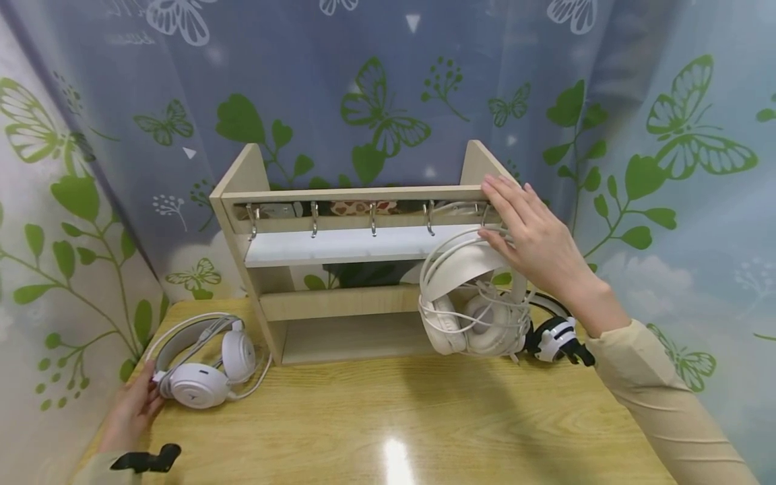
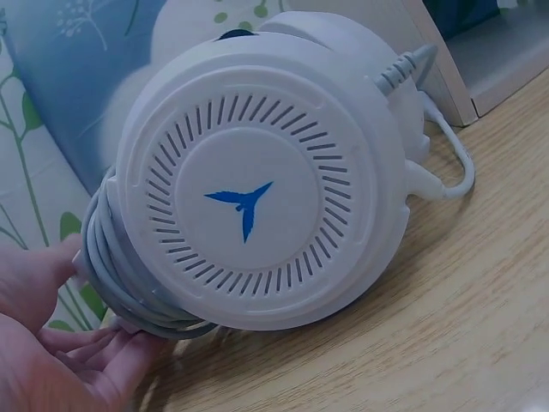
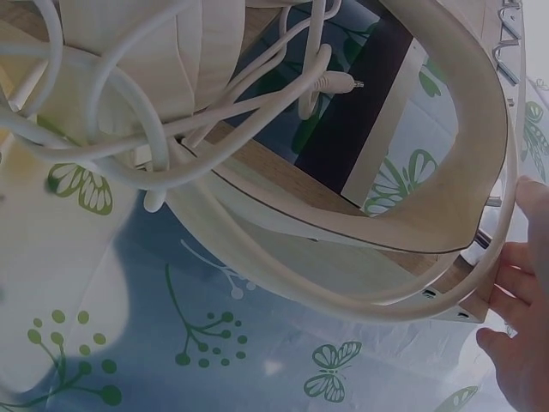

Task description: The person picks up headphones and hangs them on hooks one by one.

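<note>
At the left of the head view, my left hand (image 1: 128,409) pinches the outer end of white headphones (image 1: 199,386) on the table. The left wrist view shows its thumb and fingers around the coiled grey cable (image 2: 105,257) beside a round ear cup (image 2: 249,193) with a blue mark. My right hand (image 1: 536,239) rests with straight fingers on the top right of a wooden shelf (image 1: 351,195). Below it, cream headphones (image 1: 463,269) hang from the rightmost hook, wrapped in their own cable. Their headband (image 3: 480,129) and loose plug (image 3: 336,82) show in the right wrist view.
Several metal hooks (image 1: 372,221) line the shelf's upper front, over a white board (image 1: 339,248). Black-and-white headphones (image 1: 554,337) lie at the shelf's right foot, partly behind the cream ones. A patterned curtain (image 1: 303,81) hangs behind the wooden table (image 1: 339,417).
</note>
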Tool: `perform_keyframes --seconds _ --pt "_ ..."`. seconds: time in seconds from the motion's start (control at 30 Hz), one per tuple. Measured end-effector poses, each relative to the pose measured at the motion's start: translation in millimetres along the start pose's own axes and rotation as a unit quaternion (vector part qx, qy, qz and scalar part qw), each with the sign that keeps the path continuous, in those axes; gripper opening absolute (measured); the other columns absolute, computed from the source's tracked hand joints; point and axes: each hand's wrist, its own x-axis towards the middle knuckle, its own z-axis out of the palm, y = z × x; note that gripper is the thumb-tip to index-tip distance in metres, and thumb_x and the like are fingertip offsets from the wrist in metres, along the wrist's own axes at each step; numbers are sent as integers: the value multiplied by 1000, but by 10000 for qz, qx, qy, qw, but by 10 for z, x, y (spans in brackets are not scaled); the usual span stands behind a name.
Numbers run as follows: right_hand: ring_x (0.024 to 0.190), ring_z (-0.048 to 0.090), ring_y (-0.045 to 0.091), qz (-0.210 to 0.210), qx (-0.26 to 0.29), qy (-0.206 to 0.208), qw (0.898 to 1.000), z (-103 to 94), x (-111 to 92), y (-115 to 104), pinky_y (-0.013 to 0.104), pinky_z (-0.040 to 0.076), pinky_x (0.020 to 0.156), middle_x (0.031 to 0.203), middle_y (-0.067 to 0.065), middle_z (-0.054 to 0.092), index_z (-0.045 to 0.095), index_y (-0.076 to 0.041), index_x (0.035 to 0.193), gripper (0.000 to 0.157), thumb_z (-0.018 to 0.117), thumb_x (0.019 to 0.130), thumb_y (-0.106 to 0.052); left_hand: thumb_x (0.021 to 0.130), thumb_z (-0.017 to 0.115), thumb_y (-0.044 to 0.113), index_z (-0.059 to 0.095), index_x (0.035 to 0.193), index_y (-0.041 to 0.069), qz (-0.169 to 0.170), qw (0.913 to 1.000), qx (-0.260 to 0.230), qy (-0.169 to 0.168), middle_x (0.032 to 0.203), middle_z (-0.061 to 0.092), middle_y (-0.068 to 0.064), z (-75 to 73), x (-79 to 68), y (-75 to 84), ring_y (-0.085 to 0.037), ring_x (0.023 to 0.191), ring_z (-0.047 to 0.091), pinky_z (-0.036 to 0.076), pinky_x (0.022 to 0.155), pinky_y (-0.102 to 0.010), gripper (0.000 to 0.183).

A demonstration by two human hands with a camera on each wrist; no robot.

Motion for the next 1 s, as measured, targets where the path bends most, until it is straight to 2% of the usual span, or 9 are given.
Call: perform_keyframes --seconds 0.07,0.13,0.23,0.33,0.4,0.53,0.67,0.9,1.0 --pt "147 36 33 0 10 3 10000 0 1 2 44 18 125 159 18 39 37 0 155 70 32 109 -52 100 58 41 56 87 15 30 10000 93 8 70 64 10 -4 3 0 1 69 64 57 64 -20 29" --pt "147 36 33 -3 14 0 10000 0 3 3 44 18 125 159 18 39 37 0 155 70 31 109 -52 99 58 41 53 96 11 101 9996 258 -3 71 63 11 -8 9 2 2 71 63 57 66 -19 31" --pt "147 36 33 -20 37 10 10000 2 4 3 44 18 125 159 18 39 38 0 155 70 31 109 -52 97 61 41 47 108 10 81 9994 299 165 73 61 11 -6 15 13 1 71 62 56 67 -19 36" --pt "147 36 33 -33 16 16 10000 5 5 6 44 19 125 159 18 39 37 0 155 70 31 109 -52 97 62 39 46 112 12 -19 9993 239 298 73 60 11 -3 18 29 1 70 62 56 66 -19 34" --pt "147 36 33 -34 3 15 10000 7 5 7 44 18 125 159 18 39 37 0 155 70 32 109 -52 99 61 37 46 111 12 -18 9993 237 272 72 61 11 -3 15 38 1 70 62 56 66 -19 32" --pt "147 36 33 -33 -1 1 10000 7 4 6 44 18 125 159 18 39 37 1 155 70 32 109 -51 104 53 35 56 95 14 29 9999 99 -36 69 67 11 -17 2 40 1 69 66 57 66 -19 24" --pt "147 36 33 -26 13 -23 10000 7 4 4 44 18 125 159 18 39 37 1 155 70 32 109 -52 108 43 38 64 70 25 83 9996 77 -254 68 71 12 -38 -5 25 2 68 69 57 65 -17 44" --pt "147 36 33 -30 39 10 10000 0 2 5 44 19 125 159 18 39 37 1 155 69 32 109 -51 107 45 40 68 69 26 156 9992 -121 -346 71 74 12 -58 -62 25 2 67 69 54 58 -16 47" --pt "147 36 33 -32 41 30 10000 -4 3 5 44 19 125 159 18 39 38 1 154 69 32 109 -51 107 46 39 70 70 27 359 9980 -141 -501 73 75 12 -58 -98 27 2 69 70 55 62 -15 46"
